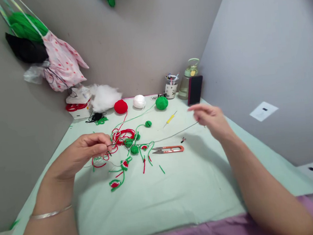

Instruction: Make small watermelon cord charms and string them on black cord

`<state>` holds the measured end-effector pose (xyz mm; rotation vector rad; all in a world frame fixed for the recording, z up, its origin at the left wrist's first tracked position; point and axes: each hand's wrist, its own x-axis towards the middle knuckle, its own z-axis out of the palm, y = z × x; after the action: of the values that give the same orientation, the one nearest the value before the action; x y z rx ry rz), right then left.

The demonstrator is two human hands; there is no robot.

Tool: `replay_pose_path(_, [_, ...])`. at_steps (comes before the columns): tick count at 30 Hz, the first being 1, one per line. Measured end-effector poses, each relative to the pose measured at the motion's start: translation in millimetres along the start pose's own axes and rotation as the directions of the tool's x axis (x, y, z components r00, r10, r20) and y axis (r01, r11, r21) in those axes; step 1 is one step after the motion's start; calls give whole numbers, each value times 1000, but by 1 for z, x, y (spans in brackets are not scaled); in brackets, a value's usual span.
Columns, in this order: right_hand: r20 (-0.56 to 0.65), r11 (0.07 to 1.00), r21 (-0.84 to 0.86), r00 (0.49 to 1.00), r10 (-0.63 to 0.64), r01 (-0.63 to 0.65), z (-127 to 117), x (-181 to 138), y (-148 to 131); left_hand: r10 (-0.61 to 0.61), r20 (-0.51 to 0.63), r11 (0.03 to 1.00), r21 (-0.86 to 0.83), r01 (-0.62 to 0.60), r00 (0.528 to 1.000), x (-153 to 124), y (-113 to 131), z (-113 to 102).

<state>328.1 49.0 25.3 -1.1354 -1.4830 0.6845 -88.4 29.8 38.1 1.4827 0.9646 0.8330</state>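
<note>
A thin dark thread [175,134] stretches over the table between my two hands. My left hand [89,149] pinches its near end between thumb and fingertips, above the left side of the yarn pieces. Out to the right, my right hand [210,120] is closed on the other end, slightly blurred, with the index finger pointing left; whether a needle is in it I cannot tell. Below the thread lie small green crocheted balls [134,149] and red-and-green watermelon-slice pieces [115,184]. Loops of red yarn [125,135] lie just right of my left hand.
Orange thread snips [170,150] and a yellow-handled crochet hook [170,119] lie mid-table. Behind are red [121,106], white [139,101] and green yarn balls [162,103], stuffing [105,97], a pen cup [171,87], a bottle [185,85] and a phone [195,90]. Bags [61,63] hang left.
</note>
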Motion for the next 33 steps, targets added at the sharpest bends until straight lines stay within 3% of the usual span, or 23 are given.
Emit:
replay_pose_path(1, [134, 999, -46, 991, 8, -2, 15, -7, -4, 29, -1, 999, -25, -29, 1000, -1, 0, 0])
replay_pose_path(2, [337, 987, -142, 941, -20, 72, 30, -15, -9, 49, 4, 998, -40, -49, 999, -2, 0, 1])
replay_pose_path(4, [630, 956, -196, 775, -48, 219, 57, -31, -15, 56, 21, 997, -51, -55, 998, -1, 0, 7])
replay_pose_path(6, [773, 930, -182, 632, -65, 319, 74, -43, -14, 26, 28, 998, -52, -24, 999, 1, 0, 15])
replay_pose_path(7, [781, 915, -216, 622, -48, 342, 77, -45, -10, 5, 31, 999, -52, -3, 1000, 2, 0, 19])
replay_pose_path(9, [696, 866, -379, 718, 33, 327, 70, -42, 2, -27, 51, 998, -58, 30, 998, 4, 1, 26])
replay_pose_path(11, [498, 794, -567, 859, 119, 219, 54, -30, 16, -41, 85, 997, -62, 46, 996, 6, 3, 34])
replay_pose_path(12, [408, 767, -621, 903, 138, 163, 45, -23, 21, -42, 98, 997, -58, 48, 994, 7, 4, 39])
replay_pose_path(15, [216, 737, -675, 965, 150, 37, 29, -10, 22, -58, 100, 998, 7, 58, 993, 10, 5, 59])
replay_pose_path(17, [180, 762, -648, 972, 149, 3, 35, -13, 9, -45, 77, 998, 52, 41, 996, 13, 3, 75])
replay_pose_path(19, [251, 851, -524, 952, 174, -17, 51, -24, -11, -20, 87, 998, 53, 16, 996, 15, -2, 92])
replay_pose_path(20, [351, 936, -343, 913, 210, -83, 61, -31, -22, -22, 103, 999, 40, 18, 994, 16, -4, 100])
replay_pose_path(22, [543, 972, -70, 809, 226, -225, 78, -45, -38, -26, 132, 1000, 17, 24, 991, 16, -8, 111])
replay_pose_path(24, [663, 939, 39, 712, 232, -342, 87, -53, -45, -14, 131, 1000, 2, 14, 991, 15, -10, 116])
replay_pose_path(26, [688, 908, 42, 671, 276, -418, 88, -54, -45, -6, 101, 1000, -10, 7, 995, 16, -12, 117])
replay_pose_path(28, [638, 897, 41, 703, 315, -440, 83, -51, -41, -20, 80, 1000, -15, 21, 997, 17, -13, 114])
replay_pose_path(33, [434, 932, 70, 852, 293, -356, 72, -41, -37, -85, 79, 995, -54, 89, 993, 21, -15, 104])
